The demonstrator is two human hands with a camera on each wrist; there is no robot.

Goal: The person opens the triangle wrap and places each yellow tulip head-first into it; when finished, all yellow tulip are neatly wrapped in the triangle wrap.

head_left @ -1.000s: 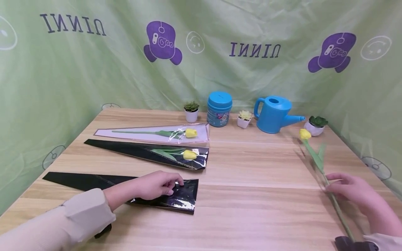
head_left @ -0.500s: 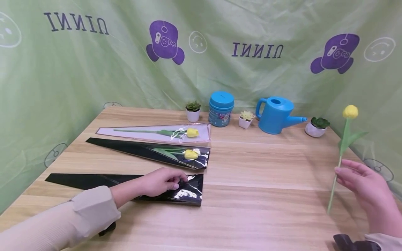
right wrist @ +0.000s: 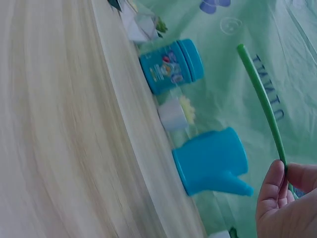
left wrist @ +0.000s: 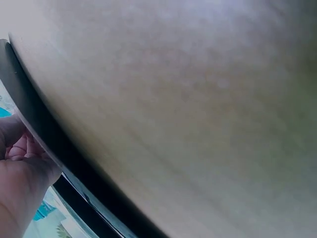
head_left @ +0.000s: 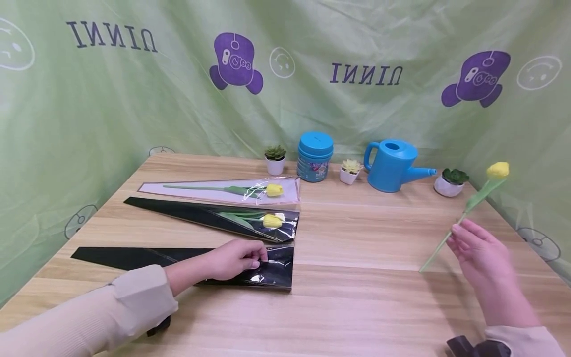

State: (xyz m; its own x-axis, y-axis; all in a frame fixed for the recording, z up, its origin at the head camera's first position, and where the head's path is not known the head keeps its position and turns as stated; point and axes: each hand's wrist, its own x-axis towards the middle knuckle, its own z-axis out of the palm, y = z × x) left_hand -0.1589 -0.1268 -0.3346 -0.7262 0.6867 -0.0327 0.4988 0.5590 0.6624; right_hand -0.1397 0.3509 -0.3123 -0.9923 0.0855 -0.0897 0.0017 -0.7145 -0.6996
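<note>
In the head view, my right hand (head_left: 484, 253) holds a yellow tulip (head_left: 482, 194) by its stem above the table's right side. The bloom tilts up and to the right. The right wrist view shows thumb and fingers pinching the green stem (right wrist: 262, 94). On the near left, my left hand (head_left: 233, 259) lies over a black flower sleeve (head_left: 278, 270), thumb and fingers pinching the clear film by its wide end. A dark edge of the sleeve (left wrist: 74, 148) crosses the left wrist view beside the hand; the fingertips are partly hidden there.
Behind lie a black sleeve (head_left: 178, 210) and a pale sleeve (head_left: 200, 193), each with a yellow tulip inside. Along the back stand a blue jar (head_left: 314, 157), a blue watering can (head_left: 389, 166) and small potted succulents. A green cloth (head_left: 178, 104) hangs behind the wooden table (head_left: 357, 302).
My right hand has lifted the tulip off the table's right side and brought it left, its stem end now pointing toward the middle. The left hand stays at the black sleeve, shifted slightly right.
</note>
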